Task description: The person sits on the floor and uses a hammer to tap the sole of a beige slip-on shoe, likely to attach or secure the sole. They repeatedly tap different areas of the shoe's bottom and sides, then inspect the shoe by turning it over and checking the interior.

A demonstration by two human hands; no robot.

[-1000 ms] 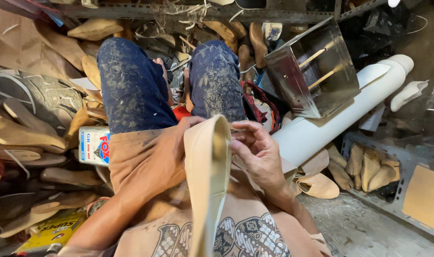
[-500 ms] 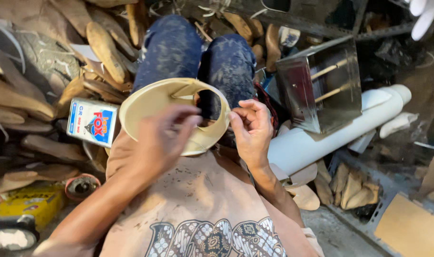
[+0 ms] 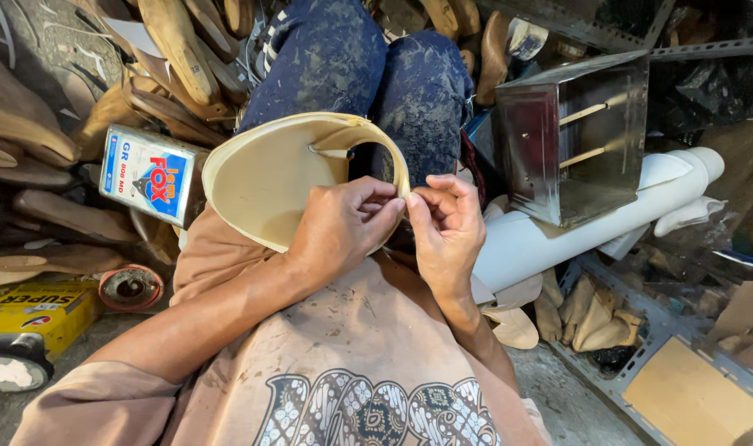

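A cream-coloured sandal sole (image 3: 265, 177) with a strap arched over it lies sole-up on my lap, above my blue-jeaned knees. My left hand (image 3: 339, 227) grips its near edge, fingers curled over the rim. Beside it, my right hand (image 3: 446, 227) pinches the end of the strap (image 3: 389, 153) where it meets the sole's edge. The two hands almost touch at the fingertips.
A blue and white glue tin (image 3: 147, 173) stands at my left knee, a yellow box (image 3: 33, 310) and a round tin (image 3: 130, 287) lower left. Wooden shoe lasts (image 3: 174, 41) are piled behind. A metal box (image 3: 574, 136), a white pipe (image 3: 558, 231) and leather scraps (image 3: 587, 310) lie right.
The sole has turned from edge-on to flat face up on my lap. Both hands have come down to its near right edge, close together.
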